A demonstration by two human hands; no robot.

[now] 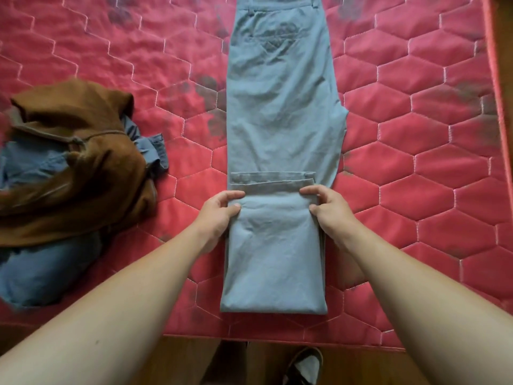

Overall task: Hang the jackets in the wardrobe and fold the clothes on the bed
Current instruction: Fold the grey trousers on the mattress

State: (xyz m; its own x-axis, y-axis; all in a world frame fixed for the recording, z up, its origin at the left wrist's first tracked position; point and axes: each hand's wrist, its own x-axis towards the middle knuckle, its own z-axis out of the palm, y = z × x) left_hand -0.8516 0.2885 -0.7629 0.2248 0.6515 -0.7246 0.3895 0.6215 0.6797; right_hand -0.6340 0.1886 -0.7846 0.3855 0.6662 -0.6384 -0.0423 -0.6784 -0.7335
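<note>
Here left hand [222, 212] and right hand [330, 209] pinch grey-blue trousers [277, 120] — hems folded upward

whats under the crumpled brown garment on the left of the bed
Blue clothing sticks out from beneath the crumpled brown garment on the red quilted mattress. The covered parts, and how many pieces there are, stay hidden.

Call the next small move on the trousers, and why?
Probably fold the doubled lower part over once more toward the waistband. The trousers lie flat on the mattress, hems already brought up about midway; the left hand and right hand pinch both edges of that fold, and the upper half is not yet folded.
</note>
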